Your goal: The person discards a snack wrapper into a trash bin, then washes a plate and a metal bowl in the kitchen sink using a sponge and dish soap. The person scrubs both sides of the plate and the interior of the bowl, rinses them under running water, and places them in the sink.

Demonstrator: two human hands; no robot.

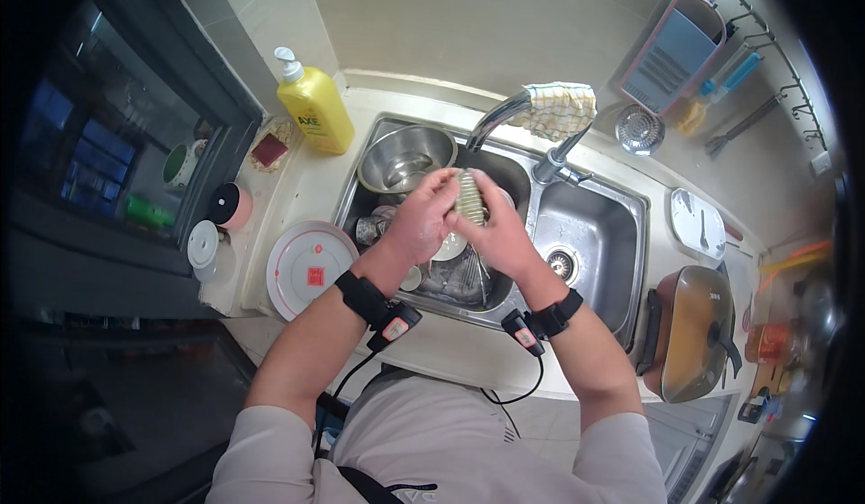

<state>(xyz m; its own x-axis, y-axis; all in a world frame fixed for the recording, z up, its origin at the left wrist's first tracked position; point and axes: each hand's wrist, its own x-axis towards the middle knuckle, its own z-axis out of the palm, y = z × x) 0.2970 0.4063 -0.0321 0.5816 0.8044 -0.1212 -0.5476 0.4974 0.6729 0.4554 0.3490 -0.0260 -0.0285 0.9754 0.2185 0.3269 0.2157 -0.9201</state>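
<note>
Over the left basin of a double stainless steel sink (pixel 588 200), my left hand (pixel 422 223) and my right hand (pixel 497 230) hold a ribbed, pale greenish thing (pixel 469 198) between them. It may be a small ribbed cup or a sponge; the picture does not settle which. Below the hands, the basin holds a steel bowl (pixel 409 156) at its back left, a white dish (pixel 449 246), a small cup (pixel 411 279) and a bundle of thin sticks or utensils (pixel 473 278), partly hidden by the hands. A chrome faucet (pixel 497 117), draped with a checked cloth (pixel 559 107), stands behind.
A yellow pump bottle of dish soap (pixel 316 109) stands behind left, and a white plate (pixel 313 267) lies left of the sink. At right are an electric pan with a glass lid (pixel 696 335) and a white tray (pixel 698 225). Utensils hang on a wall rail (pixel 770 38).
</note>
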